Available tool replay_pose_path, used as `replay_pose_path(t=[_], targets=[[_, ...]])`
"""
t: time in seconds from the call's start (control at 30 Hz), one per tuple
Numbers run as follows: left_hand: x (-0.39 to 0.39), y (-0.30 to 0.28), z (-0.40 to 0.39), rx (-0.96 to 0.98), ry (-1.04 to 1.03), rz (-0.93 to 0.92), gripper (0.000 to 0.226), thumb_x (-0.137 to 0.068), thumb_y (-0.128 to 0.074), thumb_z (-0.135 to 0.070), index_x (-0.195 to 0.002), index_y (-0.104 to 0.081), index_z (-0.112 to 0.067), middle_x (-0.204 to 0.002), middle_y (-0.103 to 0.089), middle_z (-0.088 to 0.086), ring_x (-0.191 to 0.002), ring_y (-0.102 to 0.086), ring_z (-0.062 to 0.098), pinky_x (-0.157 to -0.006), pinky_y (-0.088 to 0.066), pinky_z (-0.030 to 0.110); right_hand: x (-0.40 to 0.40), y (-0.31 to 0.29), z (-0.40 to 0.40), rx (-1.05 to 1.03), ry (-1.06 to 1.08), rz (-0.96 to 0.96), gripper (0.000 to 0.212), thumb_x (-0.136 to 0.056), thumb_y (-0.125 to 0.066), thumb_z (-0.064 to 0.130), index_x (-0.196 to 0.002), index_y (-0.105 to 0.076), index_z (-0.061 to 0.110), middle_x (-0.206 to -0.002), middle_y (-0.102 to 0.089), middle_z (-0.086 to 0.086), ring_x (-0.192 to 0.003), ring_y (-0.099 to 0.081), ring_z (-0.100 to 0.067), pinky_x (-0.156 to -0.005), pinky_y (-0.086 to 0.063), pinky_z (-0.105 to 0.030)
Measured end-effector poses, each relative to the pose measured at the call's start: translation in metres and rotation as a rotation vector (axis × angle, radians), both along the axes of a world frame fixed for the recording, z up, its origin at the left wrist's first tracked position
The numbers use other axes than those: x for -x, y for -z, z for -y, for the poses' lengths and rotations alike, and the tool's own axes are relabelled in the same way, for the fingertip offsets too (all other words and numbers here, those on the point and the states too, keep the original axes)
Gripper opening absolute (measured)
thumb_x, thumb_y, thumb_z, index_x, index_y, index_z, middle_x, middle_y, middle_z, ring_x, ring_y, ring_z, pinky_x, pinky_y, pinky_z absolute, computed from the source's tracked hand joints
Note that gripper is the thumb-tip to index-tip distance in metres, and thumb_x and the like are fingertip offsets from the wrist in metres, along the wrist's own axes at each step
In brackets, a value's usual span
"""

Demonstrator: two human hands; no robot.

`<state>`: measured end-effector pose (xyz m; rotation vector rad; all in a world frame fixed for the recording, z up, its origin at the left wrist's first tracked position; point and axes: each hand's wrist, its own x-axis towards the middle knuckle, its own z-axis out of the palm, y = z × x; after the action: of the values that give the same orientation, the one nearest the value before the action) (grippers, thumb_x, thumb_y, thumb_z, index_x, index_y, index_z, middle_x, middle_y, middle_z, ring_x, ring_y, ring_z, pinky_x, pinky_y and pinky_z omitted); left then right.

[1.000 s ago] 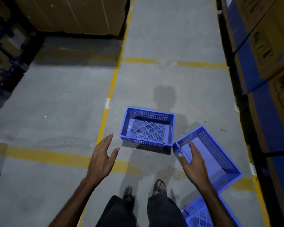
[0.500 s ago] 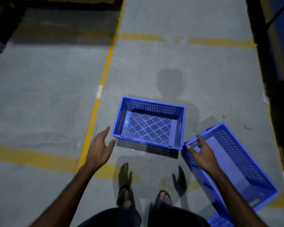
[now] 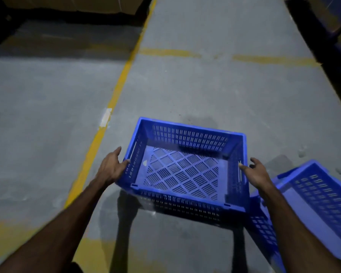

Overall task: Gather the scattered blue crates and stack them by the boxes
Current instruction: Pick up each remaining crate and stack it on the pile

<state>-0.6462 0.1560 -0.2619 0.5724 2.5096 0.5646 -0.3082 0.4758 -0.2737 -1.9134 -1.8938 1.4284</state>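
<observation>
A blue crate (image 3: 185, 174) with slotted walls and a lattice bottom sits upright on the concrete floor in front of me. My left hand (image 3: 111, 167) grips its left wall, thumb at the rim and fingers along the outside. My right hand (image 3: 254, 172) is at the crate's right wall: the thumb tip touches the rim and the fingers are spread beside it. A second blue crate (image 3: 311, 196) lies tilted at the lower right, just behind my right forearm, partly cut off by the frame edge.
Yellow floor lines (image 3: 114, 95) run up the aisle on the left and across it further ahead. Cardboard boxes (image 3: 67, 4) stand at the far top left. Dark racking (image 3: 333, 36) lines the right side. Grey concrete (image 3: 224, 91) stretches ahead.
I have leaned in closer to the crate. Both hands moved forward from short of it to its two side walls; the right hand left the tilted crate's rim.
</observation>
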Motion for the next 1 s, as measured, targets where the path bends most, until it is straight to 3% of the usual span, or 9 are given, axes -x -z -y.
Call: replay_pose_path(t=[0.1,0.17,0.43,0.57,0.67,0.8,1.0], targets=[[0.014,0.046,-0.010,-0.079,-0.046,0.093,0.056,-0.096,-0.067,-0.031,-0.147,-0.048,-0.017,-0.141,-0.061,0.016,-0.115,-0.066,0.037,-0.101,-0.053,0.052,0.004,0.053,-0.015,0.003,0.100,-0.016,0.070,-0.085,-0.075,0.041,-0.143,-0.051,0.011,-0.128,-0.066,-0.020,-0.104,-0.068,-0.041,-0.090,-0.057,-0.056],[0.017,0.068,-0.011,-0.162,-0.061,0.100,0.049,-0.094,-0.069,-0.030,-0.139,-0.053,-0.024,-0.129,-0.069,0.010,-0.101,-0.071,0.032,-0.092,-0.058,0.052,0.010,0.072,-0.018,-0.016,0.122,-0.012,0.051,-0.087,-0.075,0.032,-0.129,-0.059,0.008,-0.116,-0.070,-0.021,-0.095,-0.069,-0.041,-0.087,-0.058,-0.058],[0.011,0.061,-0.014,-0.186,-0.156,0.162,0.055,-0.090,-0.072,-0.033,-0.139,-0.052,-0.021,-0.125,-0.070,0.010,-0.098,-0.071,0.032,-0.089,-0.059,0.053,0.001,0.062,0.017,-0.095,0.116,0.084,0.033,-0.089,-0.072,0.021,-0.118,-0.056,0.016,-0.110,-0.069,-0.020,-0.093,-0.067,-0.042,-0.086,-0.058,-0.056],[0.010,0.069,-0.020,-0.176,-0.201,0.098,0.053,-0.084,-0.070,-0.036,-0.134,-0.056,-0.023,-0.120,-0.072,0.008,-0.094,-0.072,0.031,-0.087,-0.060,0.052,0.000,0.061,0.026,-0.154,0.131,0.072,0.035,-0.089,-0.065,0.015,-0.123,-0.059,0.016,-0.106,-0.067,-0.018,-0.094,-0.066,-0.042,-0.085,-0.057,-0.051],[0.008,0.067,-0.028,-0.201,-0.271,0.073,0.050,-0.082,-0.073,-0.033,-0.129,-0.061,-0.022,-0.113,-0.074,0.009,-0.088,-0.073,0.030,-0.085,-0.061,0.049,0.001,0.062,0.029,-0.161,0.152,0.041,0.032,-0.086,-0.061,0.012,-0.117,-0.058,0.021,-0.103,-0.068,-0.016,-0.090,-0.067,-0.041,-0.084,-0.059,-0.054],[0.007,0.032,-0.025,-0.194,-0.365,0.099,0.053,-0.078,-0.076,-0.030,-0.129,-0.065,-0.020,-0.109,-0.075,0.008,-0.084,-0.073,0.029,-0.084,-0.062,0.048,-0.003,0.034,0.029,-0.146,0.127,0.012,0.028,-0.082,-0.059,0.016,-0.107,-0.058,0.027,-0.096,-0.071,-0.011,-0.081,-0.069,-0.037,-0.077,-0.061,-0.056],[0.006,-0.099,-0.001,-0.210,-0.423,0.059,0.045,-0.076,-0.077,-0.032,-0.120,-0.071,-0.023,-0.100,-0.075,0.004,-0.086,-0.072,0.029,-0.084,-0.058,0.039,-0.001,-0.079,0.031,-0.133,0.066,-0.055,0.032,-0.084,-0.059,0.017,-0.114,-0.063,0.027,-0.093,-0.073,-0.006,-0.076,-0.071,-0.034,-0.072,-0.062,-0.057]])
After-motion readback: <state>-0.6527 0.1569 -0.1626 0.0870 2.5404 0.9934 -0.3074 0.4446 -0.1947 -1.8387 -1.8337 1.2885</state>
